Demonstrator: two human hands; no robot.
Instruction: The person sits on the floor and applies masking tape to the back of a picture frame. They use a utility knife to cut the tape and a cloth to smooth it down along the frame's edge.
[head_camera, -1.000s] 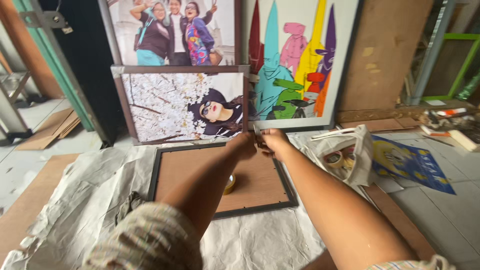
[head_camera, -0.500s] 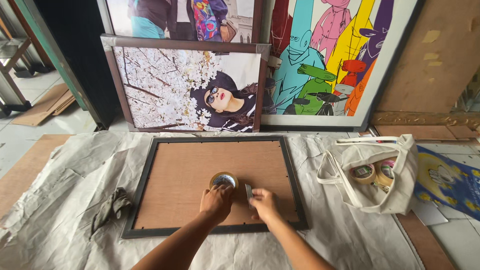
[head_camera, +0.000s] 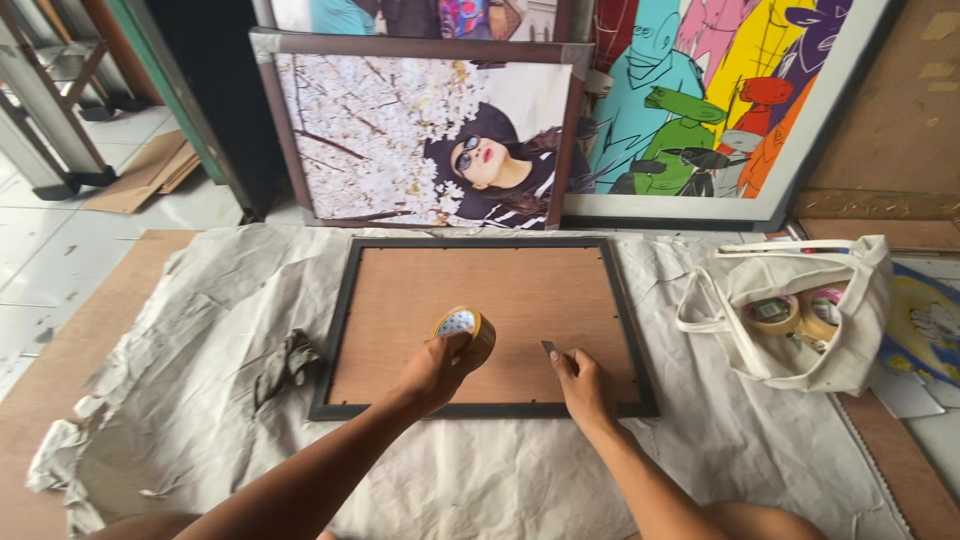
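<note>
No packages, labels, signs, screens.

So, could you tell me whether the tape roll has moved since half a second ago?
Cannot tell for sure: the tape roll sits in the left hand over the brown backing board, near its lower middle, much as before; the camera itself shifted.

Looks like a picture-framing workshop. Framed photo (head_camera: 425, 140) and bright framed poster (head_camera: 715, 95) leaning upright against the back, another picture behind. Dark frame (head_camera: 480, 325) lying face down on a crumpled grey cloth (head_camera: 200, 340) spread over brown board (head_camera: 60, 400) on the floor, plain backing showing. Tape roll (head_camera: 465, 332) held over that backing. Canvas bag (head_camera: 800, 315) of more tape rolls just beside. Rag (head_camera: 285, 362) on the cloth, cardboard scraps (head_camera: 140, 175) on pale tiles, green post (head_camera: 185, 100) at left.
</note>
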